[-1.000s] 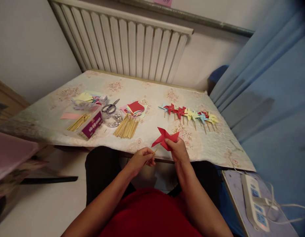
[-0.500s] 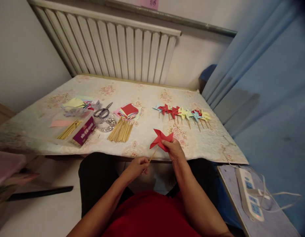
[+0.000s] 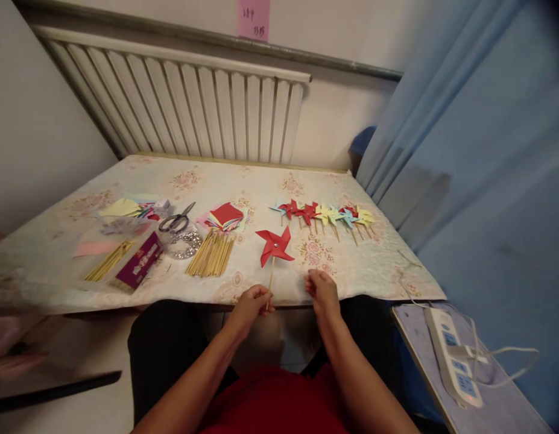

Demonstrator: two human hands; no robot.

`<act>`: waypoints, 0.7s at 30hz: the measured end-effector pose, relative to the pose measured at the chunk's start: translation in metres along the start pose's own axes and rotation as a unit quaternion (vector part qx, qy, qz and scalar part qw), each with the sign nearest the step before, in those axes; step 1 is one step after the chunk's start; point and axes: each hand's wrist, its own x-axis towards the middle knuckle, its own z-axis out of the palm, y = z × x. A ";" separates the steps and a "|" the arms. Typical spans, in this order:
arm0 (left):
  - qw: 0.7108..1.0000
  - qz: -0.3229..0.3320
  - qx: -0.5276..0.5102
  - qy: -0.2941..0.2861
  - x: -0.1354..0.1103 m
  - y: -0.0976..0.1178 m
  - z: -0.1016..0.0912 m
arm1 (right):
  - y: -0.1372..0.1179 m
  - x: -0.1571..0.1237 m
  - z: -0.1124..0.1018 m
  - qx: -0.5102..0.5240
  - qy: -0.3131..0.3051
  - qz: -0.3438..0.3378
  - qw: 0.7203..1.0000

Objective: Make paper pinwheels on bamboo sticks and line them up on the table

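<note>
Left hand (image 3: 252, 305): we have its thumb and fingers clamped on the lower stick of the red pinwheel (image 3: 275, 246).
Red pinwheel: we hold it up in front of us, its paper head seen against the flowered tablecloth (image 3: 252, 184).
Right hand (image 3: 323, 292): apart from the pinwheel, fingers curled; we cannot tell whether its fingertips meet.
Row of pinwheels (image 3: 308, 213): red, yellow and blue ones lie overlapping on our right.
Bundle of sticks (image 3: 211, 254): lies left of our pinwheel, just before the paper stack (image 3: 227, 215).
Scissors (image 3: 183, 215): we see them beside the dish of shiny pieces (image 3: 193, 244).
Purple-fronted box (image 3: 138, 262): more sticks inside, far left.
</note>
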 end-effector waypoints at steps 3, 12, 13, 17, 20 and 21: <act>1.000 0.021 -0.008 0.006 0.011 0.003 0.011 | 0.019 -0.012 -0.001 -0.085 -0.086 0.000 0.993; 0.999 0.033 -0.035 0.016 0.035 0.008 0.034 | 0.028 -0.022 0.003 -0.135 -0.206 0.002 0.969; 0.999 0.028 -0.042 0.010 0.036 0.008 0.036 | 0.028 -0.021 0.003 -0.133 -0.209 0.002 0.969; 0.998 0.017 -0.055 -0.008 0.040 0.011 0.046 | 0.026 -0.018 0.003 -0.124 -0.194 0.008 0.973; 0.998 0.018 -0.054 -0.006 0.043 0.011 0.051 | 0.027 -0.016 0.002 -0.113 -0.178 0.010 0.977; 0.998 0.018 -0.055 -0.006 0.044 0.010 0.053 | 0.027 -0.016 0.002 -0.112 -0.176 0.011 0.978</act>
